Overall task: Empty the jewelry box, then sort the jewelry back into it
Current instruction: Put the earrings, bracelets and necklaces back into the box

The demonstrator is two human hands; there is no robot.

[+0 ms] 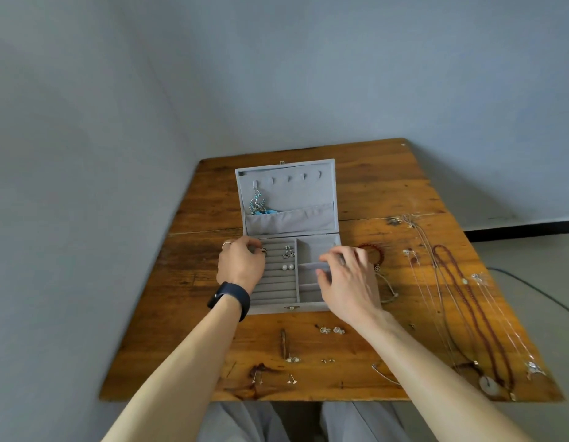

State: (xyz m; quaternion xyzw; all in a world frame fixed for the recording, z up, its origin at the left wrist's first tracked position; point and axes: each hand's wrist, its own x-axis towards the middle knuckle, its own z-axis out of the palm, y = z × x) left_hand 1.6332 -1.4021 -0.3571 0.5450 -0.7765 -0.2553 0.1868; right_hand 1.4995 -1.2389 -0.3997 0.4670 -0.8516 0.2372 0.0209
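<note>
Left hand (241, 261) fingers pinch a small silver piece (263, 249) over jewelry box (270, 309) ring rolls (275, 283). Likely light, slippery, bendable, so grip its loop. Right hand (347, 275) fingers curled; can't tell if they're holding anything.

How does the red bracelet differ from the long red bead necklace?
The bracelet is a small loop beside the box, partly behind the right hand; the necklace lies stretched long toward the table's right edge. The bracelet's beads look brighter red, the necklace's darker. Both lie outside the box.

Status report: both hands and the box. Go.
Left hand pinching earring in jewelry box. Right hand over right compartments, grip unclear. Necklaces, studs wait on table.
</note>
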